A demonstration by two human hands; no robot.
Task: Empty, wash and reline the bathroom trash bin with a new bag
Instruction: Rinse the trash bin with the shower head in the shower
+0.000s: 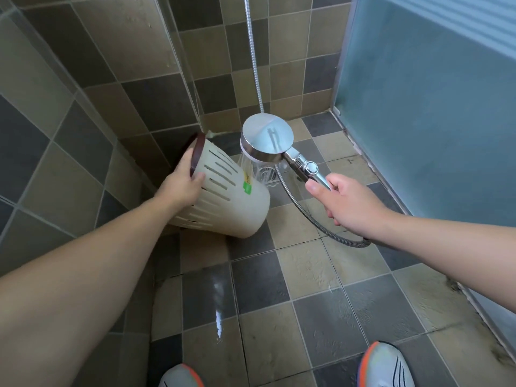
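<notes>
Left hand (183, 182) grips the trash bin (223, 194) at its dark brown rim (197, 152), thumb on the outside wall, fingers curled over the edge. Bin is cream plastic with vertical slots, tipped hard over: mouth points up-left toward the wall corner, base points down-right. Whether the base touches the floor, cannot tell. Green and yellow sticker (247, 184) on the side wall, facing up.

Right hand (346, 202) holds the chrome shower head (266, 138) by its handle (307, 169), fingers wrapped round the grip, thumb lying along the top. Head faces down, just beside the bin's upper side, near its base end. Water (250, 163) is spraying from the face, falling just past the bin wall toward the floor drain (266, 174). Whether the spray actually hits the bin, cannot tell.

Metal hose (307, 216) loops from the handle under the right wrist; a second run climbs the back wall.

Floor (307, 275) is checkered grey and beige tile, wet, with glare streaks in the middle. Walls use the same tile. Frosted glass panel (418, 107) on the right. Two shoes, white with orange trim (386, 367), at bottom edge.
</notes>
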